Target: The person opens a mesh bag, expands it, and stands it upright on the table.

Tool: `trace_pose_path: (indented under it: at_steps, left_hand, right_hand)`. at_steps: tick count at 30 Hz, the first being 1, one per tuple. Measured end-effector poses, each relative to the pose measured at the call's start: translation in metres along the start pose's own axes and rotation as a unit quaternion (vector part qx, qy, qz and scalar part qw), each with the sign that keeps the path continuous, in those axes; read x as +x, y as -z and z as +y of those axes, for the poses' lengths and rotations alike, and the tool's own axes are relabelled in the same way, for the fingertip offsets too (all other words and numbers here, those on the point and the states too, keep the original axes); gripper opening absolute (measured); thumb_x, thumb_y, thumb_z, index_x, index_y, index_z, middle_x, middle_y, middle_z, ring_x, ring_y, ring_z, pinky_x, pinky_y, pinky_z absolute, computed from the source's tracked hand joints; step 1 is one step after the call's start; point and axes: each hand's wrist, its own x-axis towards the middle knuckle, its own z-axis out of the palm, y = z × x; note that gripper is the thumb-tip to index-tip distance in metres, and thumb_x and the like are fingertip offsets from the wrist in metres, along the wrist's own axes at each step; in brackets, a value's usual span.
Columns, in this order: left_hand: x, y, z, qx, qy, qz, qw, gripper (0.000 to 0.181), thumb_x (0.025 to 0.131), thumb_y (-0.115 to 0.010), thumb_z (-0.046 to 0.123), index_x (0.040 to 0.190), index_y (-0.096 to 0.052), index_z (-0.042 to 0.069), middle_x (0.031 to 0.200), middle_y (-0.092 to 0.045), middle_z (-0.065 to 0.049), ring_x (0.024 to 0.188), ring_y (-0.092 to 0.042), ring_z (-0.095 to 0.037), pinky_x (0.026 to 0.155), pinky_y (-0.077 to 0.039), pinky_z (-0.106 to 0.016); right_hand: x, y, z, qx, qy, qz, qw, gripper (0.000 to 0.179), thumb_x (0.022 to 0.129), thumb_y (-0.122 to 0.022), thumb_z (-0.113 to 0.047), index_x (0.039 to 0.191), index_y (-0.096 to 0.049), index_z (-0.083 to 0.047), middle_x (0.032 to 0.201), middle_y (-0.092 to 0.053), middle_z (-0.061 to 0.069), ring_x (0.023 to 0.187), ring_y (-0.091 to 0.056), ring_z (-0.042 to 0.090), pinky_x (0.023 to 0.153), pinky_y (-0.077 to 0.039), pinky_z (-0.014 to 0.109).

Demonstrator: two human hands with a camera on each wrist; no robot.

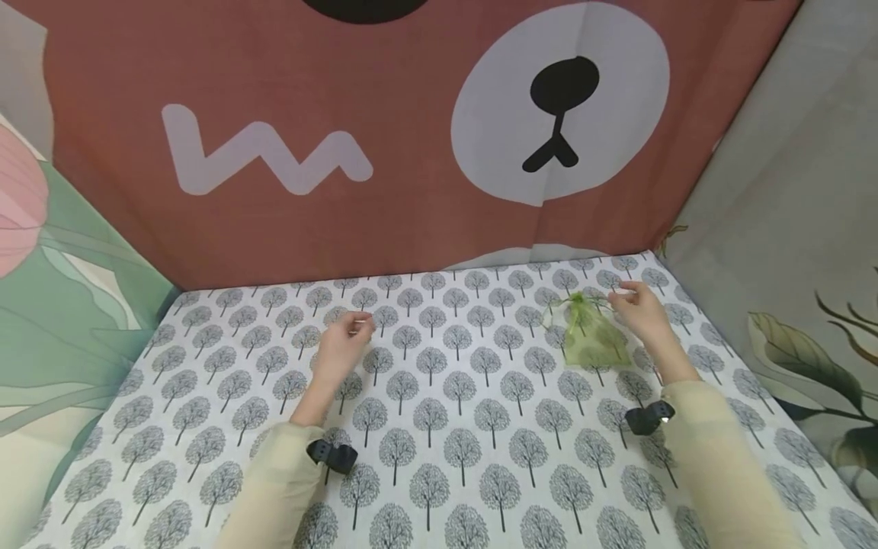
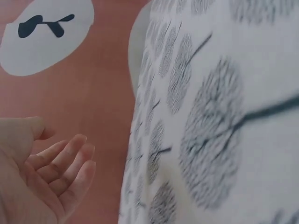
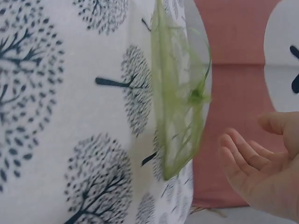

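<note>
A sheer green drawstring pouch [image 1: 595,335] lies on the right side of the table, its neck gathered and its cords loose at the top. Close to its right edge hovers my right hand [image 1: 641,309], fingers loosely bent and holding nothing. The right wrist view shows a gap between the fingers and the pouch [image 3: 180,102]. My left hand [image 1: 343,343] hangs over the left half of the table, relaxed. In the left wrist view the left palm [image 2: 42,182] holds nothing.
The table is covered by a white cloth [image 1: 439,427] with grey tree prints. Behind it hangs a reddish-brown curtain [image 1: 411,221] with a cartoon muzzle. Patterned fabric walls [image 1: 775,229] flank both sides. Each sleeve carries a small black wrist camera [image 1: 332,455].
</note>
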Motion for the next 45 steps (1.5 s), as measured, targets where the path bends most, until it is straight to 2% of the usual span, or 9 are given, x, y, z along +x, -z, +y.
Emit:
trace_pose_path:
  at_steps: [5, 10, 13, 15, 18, 23, 37, 41, 45]
  left_hand:
    - [-0.001, -0.012, -0.002, -0.041, 0.014, -0.041, 0.9982, 0.035, 0.098, -0.049, 0.022, 0.124, -0.058, 0.0, 0.107, -0.069, -0.02, 0.095, -0.069, -0.032, 0.078, -0.058, -0.033]
    - [0.0, -0.021, -0.001, -0.09, 0.035, -0.068, 0.993, 0.034, 0.098, -0.05, 0.021, 0.123, -0.059, 0.0, 0.106, -0.07, -0.02, 0.092, -0.07, -0.029, 0.079, -0.06, -0.031]
    - [0.0, -0.025, 0.0, -0.137, 0.065, -0.096, 0.9838, 0.035, 0.099, -0.049, 0.023, 0.124, -0.058, 0.001, 0.111, -0.068, -0.02, 0.091, -0.07, -0.024, 0.081, -0.061, -0.031]
    - [0.0, -0.027, 0.002, -0.161, 0.086, -0.114, 0.9765, 0.036, 0.099, -0.048, 0.025, 0.126, -0.057, 0.002, 0.113, -0.067, -0.019, 0.09, -0.069, -0.019, 0.081, -0.06, -0.029]
    - [-0.001, -0.031, 0.004, -0.175, 0.103, -0.132, 0.9703, 0.036, 0.1, -0.048, 0.026, 0.127, -0.057, 0.003, 0.115, -0.067, -0.018, 0.087, -0.068, -0.014, 0.08, -0.06, -0.028]
    - [-0.002, -0.038, 0.006, -0.196, 0.118, -0.143, 0.9629, 0.036, 0.099, -0.05, 0.026, 0.127, -0.057, 0.005, 0.115, -0.067, -0.015, 0.086, -0.067, -0.011, 0.081, -0.06, -0.027]
    - [-0.001, -0.048, 0.015, -0.271, 0.138, -0.165, 0.9382, 0.035, 0.098, -0.051, 0.023, 0.128, -0.055, 0.004, 0.108, -0.065, -0.009, 0.089, -0.064, -0.014, 0.086, -0.057, -0.028]
    - [0.001, -0.048, 0.02, -0.281, 0.135, -0.162, 0.9363, 0.034, 0.098, -0.051, 0.024, 0.128, -0.056, 0.006, 0.113, -0.064, -0.009, 0.091, -0.063, -0.014, 0.088, -0.057, -0.03]
    - [0.002, -0.051, 0.026, -0.276, 0.12, -0.156, 0.9407, 0.036, 0.099, -0.05, 0.027, 0.13, -0.055, 0.009, 0.12, -0.063, -0.011, 0.095, -0.064, -0.013, 0.09, -0.057, -0.03]
  right_hand:
    - [0.003, 0.002, 0.013, 0.022, 0.0, -0.02, 0.9996, 0.052, 0.102, -0.037, -0.023, 0.137, -0.035, 0.015, 0.124, -0.057, 0.033, 0.09, -0.069, 0.015, 0.091, -0.055, 0.037]
    - [0.007, 0.003, 0.025, 0.054, -0.02, -0.054, 0.9969, 0.052, 0.103, -0.036, -0.023, 0.138, -0.034, 0.016, 0.125, -0.059, 0.027, 0.074, -0.05, -0.02, 0.073, -0.05, 0.004]
    - [0.009, 0.004, 0.032, 0.076, -0.041, -0.088, 0.9924, 0.055, 0.103, -0.034, -0.023, 0.141, -0.027, 0.016, 0.138, -0.046, 0.033, 0.075, -0.049, -0.02, 0.074, -0.051, 0.005]
    - [0.011, 0.004, 0.036, 0.092, -0.058, -0.109, 0.9882, 0.057, 0.103, -0.035, -0.023, 0.143, -0.023, 0.016, 0.13, -0.056, 0.028, 0.075, -0.05, -0.02, 0.076, -0.052, 0.006]
    - [0.013, 0.004, 0.041, 0.108, -0.076, -0.125, 0.9834, 0.06, 0.102, -0.038, -0.024, 0.143, -0.021, 0.016, 0.109, -0.068, 0.006, 0.075, -0.051, -0.018, 0.075, -0.053, 0.007]
    - [0.014, 0.002, 0.048, 0.094, -0.074, -0.131, 0.9842, 0.06, 0.101, -0.045, -0.026, 0.142, -0.027, 0.014, 0.091, -0.053, -0.023, 0.076, -0.05, -0.017, 0.073, -0.051, 0.007]
    - [0.012, -0.002, 0.047, 0.174, -0.071, -0.15, 0.9705, 0.063, 0.096, -0.056, -0.029, 0.143, -0.034, 0.008, 0.094, -0.056, -0.029, 0.081, -0.054, -0.017, 0.079, -0.052, 0.007]
    - [0.01, -0.006, 0.041, 0.266, -0.066, -0.144, 0.9509, 0.021, 0.095, -0.058, -0.017, 0.114, -0.066, -0.019, 0.087, -0.062, -0.029, 0.082, -0.058, -0.012, 0.076, -0.052, 0.006]
    - [0.007, -0.012, 0.03, 0.303, -0.058, -0.142, 0.9406, 0.028, 0.095, -0.058, -0.015, 0.084, -0.067, -0.039, 0.086, -0.064, -0.029, 0.082, -0.059, -0.011, 0.075, -0.052, 0.005]
